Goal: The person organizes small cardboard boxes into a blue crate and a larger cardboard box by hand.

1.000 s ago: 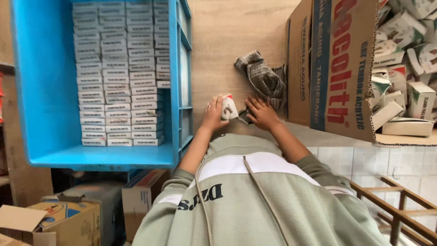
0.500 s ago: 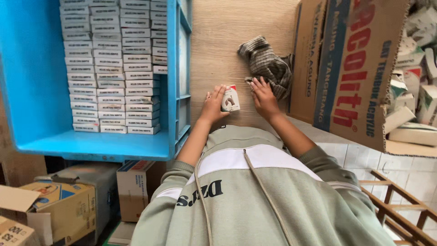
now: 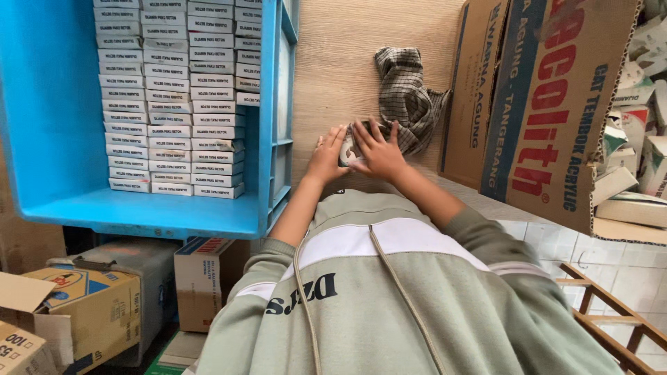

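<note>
Both my hands press a small white box [image 3: 347, 148] against the wooden tabletop [image 3: 347, 62]. My left hand [image 3: 328, 154] holds its left side. My right hand [image 3: 377, 149] lies flat over its top and right side, hiding most of it. A crumpled checked cloth [image 3: 406, 97] lies just beyond my right hand. To the left stands a blue plastic crate [image 3: 55, 104] with several rows of stacked white boxes [image 3: 174, 97] inside.
A large open cardboard carton [image 3: 549, 104] at the right holds loose white boxes [image 3: 646, 125]. Cardboard boxes [image 3: 90, 298] stand on the floor at lower left. A wooden frame [image 3: 618, 312] sits over white floor tiles at lower right.
My right hand has moved over the small box and now covers it; earlier the box stood visible between both hands. The view has shifted slightly upward.
</note>
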